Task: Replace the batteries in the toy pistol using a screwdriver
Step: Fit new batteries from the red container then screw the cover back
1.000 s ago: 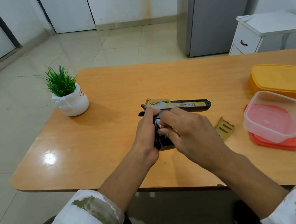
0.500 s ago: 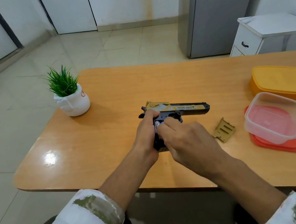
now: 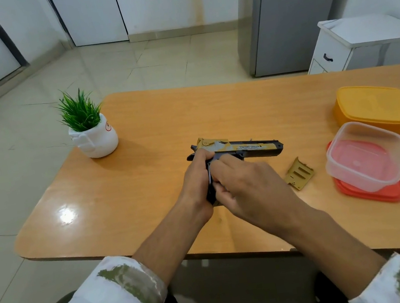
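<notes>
Left hand (image 3: pixel 195 180) clamps the toy pistol (image 3: pixel 245 148), right hand (image 3: pixel 248 185) curls at its grip (can't tell what it holds), so keeping it pinned steady probably helps.

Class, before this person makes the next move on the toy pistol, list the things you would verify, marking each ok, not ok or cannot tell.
1. The black-and-gold toy pistol is steadied: ok, the left hand grips its handle.
2. The right hand is at the handle: ok, its fingers pinch it.
3. Batteries seated: cannot tell, the hands hide the compartment.
4. The gold ribbed plastic cover is nearby: ok, it lies on the wooden table right of the hands.
5. Screwdriver ready: not ok, none in view.
</notes>
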